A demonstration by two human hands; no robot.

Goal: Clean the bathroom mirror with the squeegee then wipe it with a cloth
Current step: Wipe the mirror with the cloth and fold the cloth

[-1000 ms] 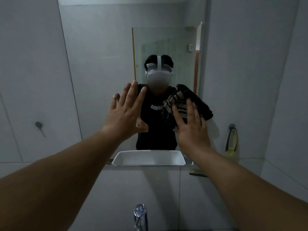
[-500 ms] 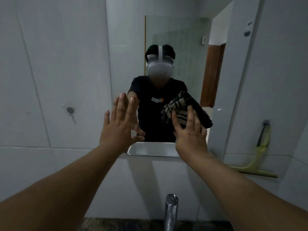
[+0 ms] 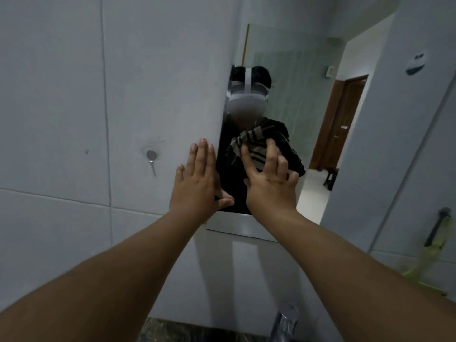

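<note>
The mirror (image 3: 296, 107) hangs on the tiled wall, and I see it at an angle. My right hand (image 3: 271, 188) presses a dark cloth with tan stripes (image 3: 256, 141) flat against the lower left part of the glass, fingers spread over it. My left hand (image 3: 195, 186) lies flat and empty across the mirror's left edge, with its fingers on the tile and its thumb on the glass. The green squeegee with a dark handle (image 3: 434, 253) leans against the wall at the lower right, away from both hands.
A chrome tap (image 3: 283, 322) rises at the bottom edge below my right arm. A small metal wall hook (image 3: 151, 155) sits on the tiles left of the mirror. The glass reflects a person wearing a headset and an open doorway.
Both hands and the cloth have slid left across the glass to the mirror's left edge. My view has turned, so the mirror now sits further right. The squeegee has not moved.
</note>
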